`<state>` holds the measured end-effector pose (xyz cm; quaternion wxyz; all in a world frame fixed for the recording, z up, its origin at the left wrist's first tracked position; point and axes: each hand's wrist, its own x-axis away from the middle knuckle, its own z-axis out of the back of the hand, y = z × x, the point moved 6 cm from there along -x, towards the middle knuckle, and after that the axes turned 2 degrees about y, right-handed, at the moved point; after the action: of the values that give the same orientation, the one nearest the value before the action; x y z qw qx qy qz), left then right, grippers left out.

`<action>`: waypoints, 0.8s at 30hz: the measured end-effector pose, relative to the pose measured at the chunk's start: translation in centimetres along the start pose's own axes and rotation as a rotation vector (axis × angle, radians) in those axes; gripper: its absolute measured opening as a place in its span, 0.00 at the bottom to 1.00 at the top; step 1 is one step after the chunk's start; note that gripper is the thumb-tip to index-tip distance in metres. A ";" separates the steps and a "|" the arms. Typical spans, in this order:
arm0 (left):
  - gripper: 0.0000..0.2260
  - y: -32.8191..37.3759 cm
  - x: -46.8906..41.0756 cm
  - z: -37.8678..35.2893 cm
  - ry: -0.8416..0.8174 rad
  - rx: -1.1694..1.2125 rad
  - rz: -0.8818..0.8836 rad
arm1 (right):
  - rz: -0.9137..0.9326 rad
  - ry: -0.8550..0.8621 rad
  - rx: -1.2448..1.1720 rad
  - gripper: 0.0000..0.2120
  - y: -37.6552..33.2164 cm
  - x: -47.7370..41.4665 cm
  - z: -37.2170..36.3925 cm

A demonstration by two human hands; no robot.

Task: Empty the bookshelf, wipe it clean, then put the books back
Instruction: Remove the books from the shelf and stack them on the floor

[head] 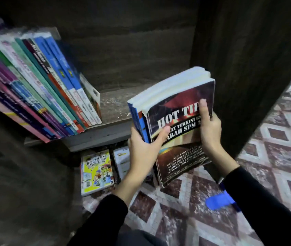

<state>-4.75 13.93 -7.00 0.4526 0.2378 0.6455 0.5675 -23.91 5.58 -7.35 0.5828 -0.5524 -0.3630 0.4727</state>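
Observation:
A small stack of books (176, 110) hangs in front of the dark wooden bookshelf (116, 103), its front cover dark red and black with white "HOT TIPS" lettering. My left hand (144, 148) grips the stack's left edge near its blue spines, thumb across the cover. My right hand (209, 128) holds the right edge, with the thumb lying up the cover. On the shelf's left half a row of thin colourful books (40, 87) leans to the left. The shelf's right half is bare and dusty.
Two small books lie on the floor under the shelf: a yellow comic (96, 172) and a white one (122, 161). A blue object (219, 201) lies on the patterned tile floor. The shelf's dark side panel (247, 68) stands at right.

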 end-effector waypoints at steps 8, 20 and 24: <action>0.17 -11.3 4.9 -5.6 -0.376 0.021 0.442 | -0.267 0.112 0.145 0.29 12.4 3.3 6.5; 0.34 -25.3 9.1 -7.6 -0.652 -0.077 0.872 | -0.658 0.165 0.216 0.37 27.4 7.3 6.3; 0.45 -28.7 10.9 -7.1 -0.614 -0.101 1.039 | -0.721 0.094 0.376 0.41 30.0 6.7 5.2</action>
<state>-10.05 12.25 -38.01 0.2923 0.6531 0.2571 0.6496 -31.41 11.78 -37.00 0.8177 -0.2948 -0.4138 0.2706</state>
